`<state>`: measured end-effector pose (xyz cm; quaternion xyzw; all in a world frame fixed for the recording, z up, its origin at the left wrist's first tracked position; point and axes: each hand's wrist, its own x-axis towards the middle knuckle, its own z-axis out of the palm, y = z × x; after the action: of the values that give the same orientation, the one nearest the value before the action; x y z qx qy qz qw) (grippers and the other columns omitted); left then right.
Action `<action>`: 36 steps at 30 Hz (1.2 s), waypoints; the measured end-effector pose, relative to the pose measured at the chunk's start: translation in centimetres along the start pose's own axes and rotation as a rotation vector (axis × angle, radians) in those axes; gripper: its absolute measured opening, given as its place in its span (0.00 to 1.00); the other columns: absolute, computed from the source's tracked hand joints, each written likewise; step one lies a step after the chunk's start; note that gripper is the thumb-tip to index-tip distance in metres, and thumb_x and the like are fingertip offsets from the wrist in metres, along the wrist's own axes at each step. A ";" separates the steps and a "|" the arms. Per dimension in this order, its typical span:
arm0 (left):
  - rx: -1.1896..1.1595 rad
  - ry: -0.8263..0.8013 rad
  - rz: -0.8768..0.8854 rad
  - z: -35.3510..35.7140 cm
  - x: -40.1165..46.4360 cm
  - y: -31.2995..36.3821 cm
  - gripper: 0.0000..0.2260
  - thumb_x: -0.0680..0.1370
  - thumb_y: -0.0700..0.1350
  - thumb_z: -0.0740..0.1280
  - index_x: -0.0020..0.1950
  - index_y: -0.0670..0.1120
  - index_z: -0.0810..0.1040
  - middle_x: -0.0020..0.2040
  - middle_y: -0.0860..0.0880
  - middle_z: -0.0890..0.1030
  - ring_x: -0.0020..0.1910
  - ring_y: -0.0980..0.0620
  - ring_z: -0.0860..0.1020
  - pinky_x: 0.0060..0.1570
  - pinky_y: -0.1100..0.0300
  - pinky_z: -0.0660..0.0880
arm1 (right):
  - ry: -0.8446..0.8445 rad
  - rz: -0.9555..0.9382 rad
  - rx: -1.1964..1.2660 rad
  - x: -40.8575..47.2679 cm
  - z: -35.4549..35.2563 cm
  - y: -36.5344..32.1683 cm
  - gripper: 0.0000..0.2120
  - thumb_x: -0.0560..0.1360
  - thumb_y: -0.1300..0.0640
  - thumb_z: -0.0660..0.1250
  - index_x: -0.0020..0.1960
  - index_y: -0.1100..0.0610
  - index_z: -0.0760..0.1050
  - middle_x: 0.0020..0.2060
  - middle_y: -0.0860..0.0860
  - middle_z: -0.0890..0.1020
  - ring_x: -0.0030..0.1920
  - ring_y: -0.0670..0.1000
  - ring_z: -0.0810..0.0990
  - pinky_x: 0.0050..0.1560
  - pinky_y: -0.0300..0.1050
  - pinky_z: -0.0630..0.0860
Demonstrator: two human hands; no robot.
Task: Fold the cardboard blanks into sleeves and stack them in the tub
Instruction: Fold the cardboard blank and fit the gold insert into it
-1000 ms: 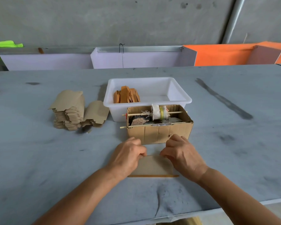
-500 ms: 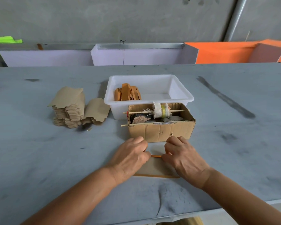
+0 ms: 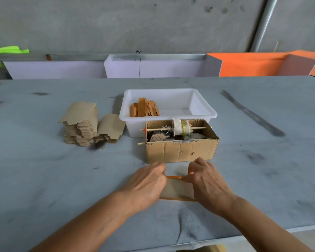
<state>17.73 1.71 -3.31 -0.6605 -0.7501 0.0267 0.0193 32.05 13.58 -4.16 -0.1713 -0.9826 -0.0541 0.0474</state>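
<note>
1. Head view: I see my left hand (image 3: pixel 145 186) and right hand (image 3: pixel 207 184) side by side at the near middle of the grey desk (image 3: pixel 44 179), both palm-down on one cardboard blank (image 3: pixel 177 188) that lies flat there.
2. Left grip: the fingers are curled over the blank's far left edge, so it has hold of the blank; the fingertips are hidden under the hand.
3. Right grip: thumb and curled fingers pinch the blank's far right edge, where an orange strip shows between the two hands.
4. The blank's near edge also shows an orange line, and it lies just in front of an open cardboard box (image 3: pixel 180 151) that holds a cloth-wrapped roll (image 3: pixel 180 127) threaded on a thin stick, with dark scraps beneath.
5. Behind that box, touching or nearly so, stands the white tub (image 3: pixel 204 106), with a bundle of orange-brown folded sleeves (image 3: pixel 144 110) standing on edge in its left part.
6. A stack of unfolded blanks (image 3: pixel 82 124) sits left of the tub, a few slid off beside it.
</note>
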 end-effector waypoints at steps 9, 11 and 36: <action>-0.365 0.141 -0.203 0.0 1.1 1.6 0.12 0.82 0.52 0.55 0.43 0.48 0.61 0.46 0.46 0.70 0.51 0.43 0.70 0.38 0.59 0.56 | 0.163 0.004 -0.010 -0.3 -0.3 -0.8 0.13 0.53 0.62 0.75 0.34 0.48 0.82 0.27 0.49 0.73 0.30 0.50 0.74 0.27 0.42 0.68; -0.329 0.180 -0.195 0.2 0.7 1.3 0.10 0.83 0.51 0.53 0.45 0.47 0.62 0.47 0.46 0.69 0.51 0.43 0.70 0.40 0.58 0.57 | 0.180 -0.010 -0.024 -0.4 0.0 -0.3 0.13 0.52 0.63 0.76 0.34 0.49 0.82 0.28 0.49 0.74 0.31 0.51 0.74 0.27 0.43 0.69; -1.136 0.406 -0.310 1.1 -2.1 -1.6 0.12 0.68 0.43 0.76 0.50 0.44 0.83 0.51 0.55 0.78 0.33 0.57 0.72 0.38 0.67 0.70 | 0.233 0.416 1.117 -3.1 -0.8 1.5 0.09 0.74 0.61 0.69 0.35 0.54 0.80 0.26 0.41 0.76 0.26 0.41 0.67 0.28 0.30 0.64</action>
<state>16.31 -0.64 -4.26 -0.4430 -0.7158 -0.5055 -0.1893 35.57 13.88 -3.58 -0.3018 -0.7966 0.4620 0.2469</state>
